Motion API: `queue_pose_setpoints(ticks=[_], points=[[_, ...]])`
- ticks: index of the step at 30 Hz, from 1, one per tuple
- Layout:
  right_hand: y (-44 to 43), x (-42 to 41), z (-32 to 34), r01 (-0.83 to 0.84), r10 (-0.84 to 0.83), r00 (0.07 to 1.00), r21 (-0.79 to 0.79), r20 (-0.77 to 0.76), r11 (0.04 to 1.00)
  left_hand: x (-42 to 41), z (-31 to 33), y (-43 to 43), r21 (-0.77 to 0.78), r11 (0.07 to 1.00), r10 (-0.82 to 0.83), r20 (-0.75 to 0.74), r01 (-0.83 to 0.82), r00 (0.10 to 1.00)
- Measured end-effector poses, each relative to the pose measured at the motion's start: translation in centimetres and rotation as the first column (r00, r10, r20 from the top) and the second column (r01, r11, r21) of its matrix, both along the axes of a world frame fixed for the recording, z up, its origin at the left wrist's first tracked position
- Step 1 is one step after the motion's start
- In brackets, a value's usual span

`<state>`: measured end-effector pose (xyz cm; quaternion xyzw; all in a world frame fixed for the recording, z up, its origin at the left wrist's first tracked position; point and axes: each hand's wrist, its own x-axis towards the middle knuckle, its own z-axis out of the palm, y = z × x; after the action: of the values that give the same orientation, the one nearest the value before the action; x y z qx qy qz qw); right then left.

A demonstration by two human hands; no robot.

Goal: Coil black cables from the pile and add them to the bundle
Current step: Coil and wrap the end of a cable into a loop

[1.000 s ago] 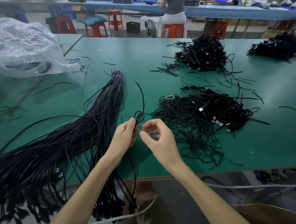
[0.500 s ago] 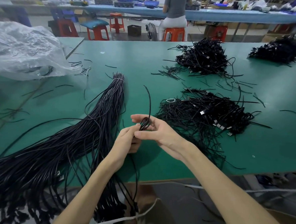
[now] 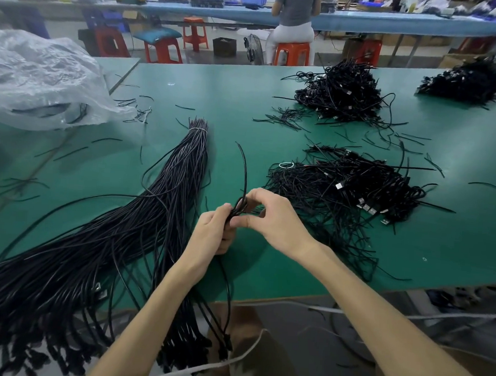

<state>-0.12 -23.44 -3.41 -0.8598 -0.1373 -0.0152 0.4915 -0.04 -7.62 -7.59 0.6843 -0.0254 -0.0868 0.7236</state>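
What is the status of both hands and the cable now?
Left hand grips the coiled cable. Right hand pinches it too. Free end sticks up. Bundle lies left of hands.

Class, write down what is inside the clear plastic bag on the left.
A few dark cable loops show through the plastic bag; crumpled folds hide the rest.

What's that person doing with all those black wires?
A person holds one black cable, folded into small loops. The left hand grips the loops and the right hand pinches them, just above the green table. A long bunch of straight cables lies to the left, and a heap of tangled cables sits to the right.
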Motion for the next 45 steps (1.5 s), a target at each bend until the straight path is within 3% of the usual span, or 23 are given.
queue_pose_setpoints(ticks=[8, 12, 17, 21, 25, 28, 29, 33, 36, 40, 45], points=[[0.4, 0.0, 0.1, 0.041, -0.039, 0.995, 0.017, -0.095, 0.999, -0.2, 0.5, 0.1, 0.000, 0.999, 0.042, 0.000, -0.042, 0.999], [0.4, -0.4, 0.0, 0.040, -0.039, 0.996, 0.018, -0.078, 0.999, -0.1, 0.4, 0.1, -0.041, 0.998, 0.049, -0.020, -0.050, 0.999], [1.3, -1.7, -0.7, 0.165, -0.164, 0.986, 0.006, -0.030, 0.986, 0.0, 0.3, 0.2, -0.039, 0.998, 0.053, -0.037, -0.055, 0.998], [1.9, -2.4, -0.9, 0.236, -0.220, 0.970, -0.176, 0.108, 0.956, -0.4, 0.4, 0.0, 0.022, 0.997, 0.068, 0.032, -0.068, 0.997], [1.4, -2.8, -0.8, 0.275, -0.201, 0.941, -0.270, 0.272, 0.923, -1.1, 0.9, 0.1, 0.238, 0.965, 0.052, 0.228, -0.107, 0.972], [0.4, -3.0, -0.3, 0.262, -0.135, 0.914, -0.303, 0.383, 0.916, -1.5, 1.6, 0.8, 0.426, 0.885, 0.021, 0.365, -0.187, 0.931], [0.1, -3.1, -0.1, 0.242, -0.093, 0.908, -0.331, 0.408, 0.912, -1.7, 2.0, 1.1, 0.434, 0.884, 0.006, 0.367, -0.176, 0.930], [-0.6, -3.4, 0.9, 0.155, 0.055, 0.872, -0.380, 0.487, 0.912, -2.5, 4.4, 2.7, 0.191, 0.980, -0.122, 0.330, 0.061, 0.936], [-0.7, -3.3, 1.5, 0.115, 0.041, 0.876, -0.290, 0.481, 0.950, -3.1, 5.7, 3.1, 0.282, 0.953, -0.230, 0.448, 0.108, 0.864], [-0.8, -3.2, 1.9, 0.047, -0.038, 0.952, -0.020, 0.303, 0.999, -3.0, 6.6, 3.1, 0.562, 0.819, -0.302, 0.589, -0.111, 0.750], [-0.9, -4.0, 1.8, 0.041, -0.070, 0.971, 0.127, 0.230, 0.991, -2.9, 7.6, 3.1, 0.656, 0.702, -0.384, 0.677, -0.278, 0.628]])
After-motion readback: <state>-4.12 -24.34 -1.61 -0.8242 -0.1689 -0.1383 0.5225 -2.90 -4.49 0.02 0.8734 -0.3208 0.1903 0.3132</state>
